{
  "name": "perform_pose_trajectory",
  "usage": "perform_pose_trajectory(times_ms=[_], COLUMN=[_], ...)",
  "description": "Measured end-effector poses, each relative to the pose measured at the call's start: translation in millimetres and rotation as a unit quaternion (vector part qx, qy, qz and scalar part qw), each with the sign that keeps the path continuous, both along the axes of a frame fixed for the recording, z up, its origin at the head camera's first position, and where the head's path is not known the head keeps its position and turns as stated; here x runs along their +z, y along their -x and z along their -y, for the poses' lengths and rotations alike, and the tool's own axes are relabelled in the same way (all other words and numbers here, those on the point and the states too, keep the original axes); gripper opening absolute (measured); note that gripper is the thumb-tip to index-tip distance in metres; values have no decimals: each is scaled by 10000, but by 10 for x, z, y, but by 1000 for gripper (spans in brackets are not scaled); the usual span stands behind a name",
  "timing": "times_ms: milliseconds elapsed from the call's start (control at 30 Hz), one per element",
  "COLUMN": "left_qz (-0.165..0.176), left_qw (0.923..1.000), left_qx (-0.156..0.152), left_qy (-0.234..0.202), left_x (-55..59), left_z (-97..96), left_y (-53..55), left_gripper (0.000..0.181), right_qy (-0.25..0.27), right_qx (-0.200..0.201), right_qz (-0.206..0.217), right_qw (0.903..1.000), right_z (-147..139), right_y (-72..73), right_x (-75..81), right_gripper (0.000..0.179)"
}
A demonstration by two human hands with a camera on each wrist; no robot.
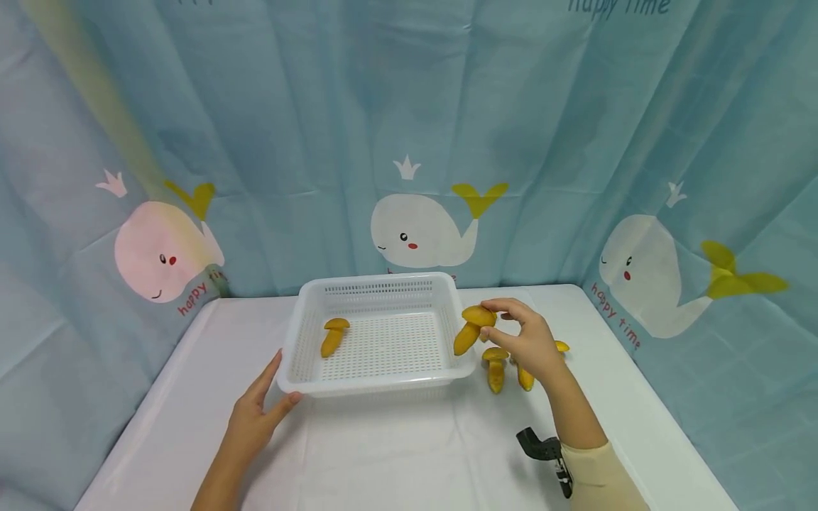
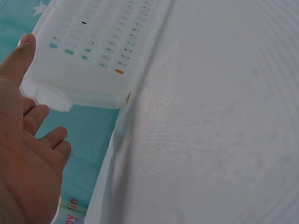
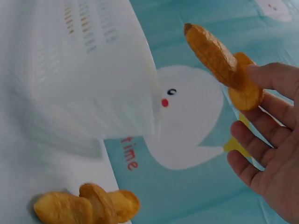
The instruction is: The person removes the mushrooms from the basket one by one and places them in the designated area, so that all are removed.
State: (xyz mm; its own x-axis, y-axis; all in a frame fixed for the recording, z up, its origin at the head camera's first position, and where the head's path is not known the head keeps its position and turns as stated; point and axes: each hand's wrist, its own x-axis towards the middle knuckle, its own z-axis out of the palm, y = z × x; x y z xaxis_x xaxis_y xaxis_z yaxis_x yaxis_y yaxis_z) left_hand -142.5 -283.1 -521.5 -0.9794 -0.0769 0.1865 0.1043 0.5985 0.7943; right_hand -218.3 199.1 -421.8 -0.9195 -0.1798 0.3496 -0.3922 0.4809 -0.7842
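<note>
My right hand [image 1: 527,341] pinches a yellow-brown mushroom [image 1: 469,336] by its cap between thumb and fingers, just over the right rim of the white plastic basket [image 1: 380,384]. The right wrist view shows the same mushroom [image 3: 215,56] with its stem pointing away from the palm. One mushroom [image 1: 334,338] lies inside the basket, toward its left side. My left hand [image 1: 252,419] is at the basket's front left corner, thumb by the front rim and straight fingers along the left side. In the left wrist view, the thumb [image 2: 21,58] touches the basket.
Right of the basket, a mushroom [image 1: 495,369] lies on the white table [image 1: 383,454]. Two more, a mushroom [image 1: 525,378] and a mushroom cap [image 1: 562,346], show partly behind my right hand. A blue curtain [image 1: 307,142] with whale prints hangs around the table. A black wrist mount [image 1: 540,447] sits at my right sleeve.
</note>
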Motion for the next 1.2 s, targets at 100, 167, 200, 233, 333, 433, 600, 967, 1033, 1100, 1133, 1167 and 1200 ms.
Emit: perform_pose_trajectory(times_ms=[100, 167, 200, 233, 333, 433, 600, 967, 1033, 1100, 1133, 1167, 1200], left_qz=[-31, -7, 3, 9, 14, 7, -78, -70, -63, -81, -72, -62, -46], left_qw=[10000, 10000, 10000, 10000, 10000, 10000, 9999, 9999, 9999, 9999, 9999, 9999, 9999], left_qx=[-9, -22, -22, -19, 4, 21, -59, -17, -28, -42, -62, -80, -85], left_qy=[-33, -31, -35, -38, -43, -49, -113, -97, -94, -101, -118, -126, -133], left_x=[-10, -17, -18, -16, -4, 18, -7, -14, -9, -7, -6, -4, -2], left_z=[5, 8, 8, 12, 24, 29, 31, 6, 8, 11, 12, 13, 15], left_y=[-1, 0, 0, 0, -8, -18, 1, 9, 5, 3, 1, -1, -2], left_gripper=[89, 89, 89, 89, 89, 89, 89, 90, 90, 90, 90, 90, 89], right_qy=[-46, -3, 8, 13, 43, 0, -41, -318, -460, -592, -648, -705, -778], right_qx=[-106, -219, -265, -312, -423, -502, -604, -607, -593, -574, -559, -548, -524], right_qz=[-68, 36, 65, 98, 199, 200, 107, 464, 615, 792, 870, 948, 1007], right_qw=[9999, 9998, 9996, 9995, 9989, 9985, 9981, 9966, 9953, 9934, 9925, 9915, 9905], right_z=[-95, -156, -185, -211, -290, -366, -503, -782, -825, -865, -884, -901, -920], right_y=[29, 40, 48, 55, 79, 115, 171, 465, 538, 611, 649, 689, 730], right_x=[-1, 1, 0, -3, -24, -54, -92, -171, -178, -180, -181, -184, -190], right_gripper=[42, 42, 43, 43, 45, 46, 46, 45, 45, 44, 44, 43, 43])
